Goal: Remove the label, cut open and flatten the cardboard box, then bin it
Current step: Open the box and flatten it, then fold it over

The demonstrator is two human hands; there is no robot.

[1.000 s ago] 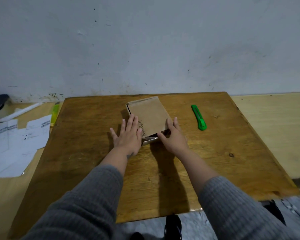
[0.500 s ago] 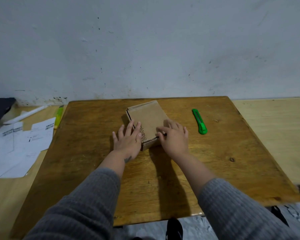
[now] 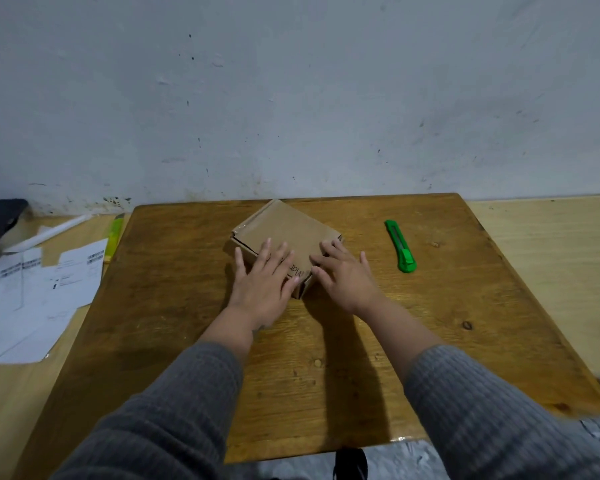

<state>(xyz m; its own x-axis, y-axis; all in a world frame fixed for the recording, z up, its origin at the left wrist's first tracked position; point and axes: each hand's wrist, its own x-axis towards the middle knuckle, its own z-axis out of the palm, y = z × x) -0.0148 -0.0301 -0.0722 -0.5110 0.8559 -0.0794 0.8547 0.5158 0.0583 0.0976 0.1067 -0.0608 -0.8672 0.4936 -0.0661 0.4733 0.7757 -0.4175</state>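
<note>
Head view: box (image 3: 286, 233) lies mid-table under both hands, left (image 3: 264, 285) and right (image 3: 347, 277) pressing with fingers spread flat; knife (image 3: 400, 245) lies right, likely nearest the right hand.

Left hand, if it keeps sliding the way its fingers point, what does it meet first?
The left hand already rests on the cardboard box; past the box's far edge, likely only bare table, then the wall.

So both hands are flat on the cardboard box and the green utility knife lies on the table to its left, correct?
Not quite. The head view shows the green utility knife on the table to the right of the cardboard box, beyond the right hand. Both the left hand and right do rest flat on the box.
</note>
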